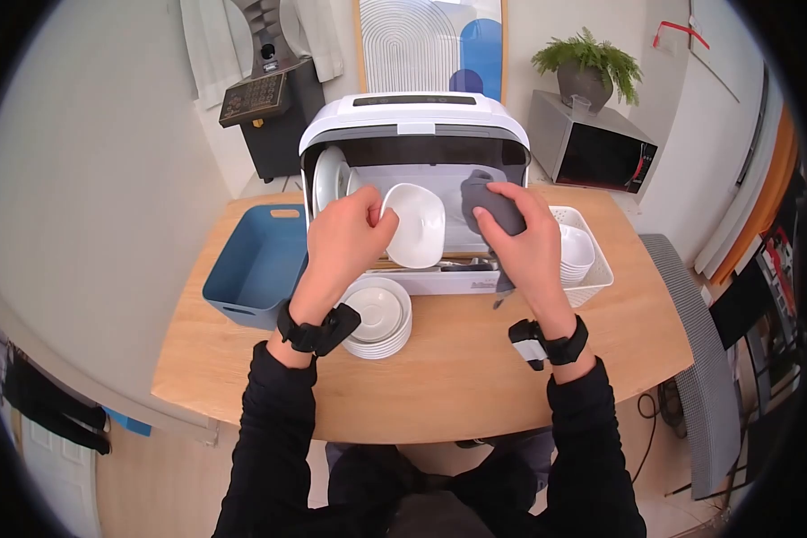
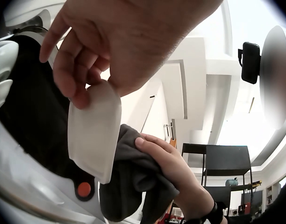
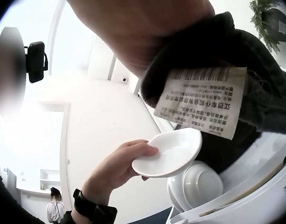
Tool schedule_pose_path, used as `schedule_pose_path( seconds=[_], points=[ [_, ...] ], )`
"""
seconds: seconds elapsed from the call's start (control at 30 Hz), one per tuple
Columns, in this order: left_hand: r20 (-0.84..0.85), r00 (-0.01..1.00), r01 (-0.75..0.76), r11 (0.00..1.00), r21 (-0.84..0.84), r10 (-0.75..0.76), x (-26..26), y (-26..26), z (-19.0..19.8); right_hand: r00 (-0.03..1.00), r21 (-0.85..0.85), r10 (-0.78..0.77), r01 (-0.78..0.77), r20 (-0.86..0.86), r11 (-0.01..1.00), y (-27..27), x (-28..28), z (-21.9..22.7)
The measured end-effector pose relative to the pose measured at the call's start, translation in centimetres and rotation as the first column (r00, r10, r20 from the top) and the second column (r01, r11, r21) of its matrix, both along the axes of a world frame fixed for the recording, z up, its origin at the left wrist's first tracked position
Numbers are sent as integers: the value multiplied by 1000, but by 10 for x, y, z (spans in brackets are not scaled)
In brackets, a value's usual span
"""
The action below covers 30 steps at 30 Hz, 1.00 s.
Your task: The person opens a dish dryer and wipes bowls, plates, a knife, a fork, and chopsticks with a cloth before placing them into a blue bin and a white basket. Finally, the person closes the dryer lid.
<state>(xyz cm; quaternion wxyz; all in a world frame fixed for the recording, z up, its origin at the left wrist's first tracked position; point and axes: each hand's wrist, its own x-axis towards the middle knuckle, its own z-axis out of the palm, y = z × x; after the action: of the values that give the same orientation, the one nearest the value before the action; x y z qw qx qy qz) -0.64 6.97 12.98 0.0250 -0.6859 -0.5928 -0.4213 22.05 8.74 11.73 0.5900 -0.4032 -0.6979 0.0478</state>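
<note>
My left hand (image 1: 350, 231) pinches a small white dish (image 1: 419, 229) by its edge, in front of the open dish cabinet (image 1: 421, 112). The dish is tilted, its hollow side toward the head camera. To its right, my right hand (image 1: 536, 244) grips a dark grey cloth (image 1: 500, 211), which hangs down below the fingers. In the right wrist view a printed white label (image 3: 203, 100) shows on the cloth. The left wrist view has the dish close beside the cloth. White plates (image 1: 330, 179) stand upright inside the cabinet at the left.
A stack of white saucers (image 1: 374, 316) sits on the wooden table (image 1: 457, 377) in front of the cabinet. At left is a blue basket (image 1: 242, 291); at right, a white basket (image 1: 596, 289) with stacked white bowls (image 1: 576, 249). Utensils (image 1: 462, 264) lie along the cabinet's front.
</note>
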Motion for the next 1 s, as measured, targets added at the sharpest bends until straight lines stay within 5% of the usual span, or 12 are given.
schedule_pose_path(
  seconds=[0.17, 0.33, 0.43, 0.63, 0.77, 1.0],
  points=[
    [66, 996, -60, 997, 42, 57, -1, -15, 0, 992, 100, 94, -102, 81, 990, -3, -63, -10],
    [-166, 963, -166, 953, 253, 211, -3, -14, -6, 994, 172, 101, -107, 41, 979, 10, -94, -26],
    [-180, 957, -138, 905, 401, 226, -2, -14, -5, 957, 75, 289, -287, -12, 955, 16, -96, -27],
    [-231, 951, -101, 914, 392, 204, -10, -12, -6, 885, -125, 359, -337, 295, 933, 6, -79, -16],
    [-268, 939, -88, 903, 421, 217, -5, -9, -13, 857, 80, 179, -246, 483, 966, 6, -70, -13],
    [-247, 954, -58, 912, 406, 171, 11, -16, -10, 944, 358, -96, -24, 316, 933, 15, -71, -9]
  ],
)
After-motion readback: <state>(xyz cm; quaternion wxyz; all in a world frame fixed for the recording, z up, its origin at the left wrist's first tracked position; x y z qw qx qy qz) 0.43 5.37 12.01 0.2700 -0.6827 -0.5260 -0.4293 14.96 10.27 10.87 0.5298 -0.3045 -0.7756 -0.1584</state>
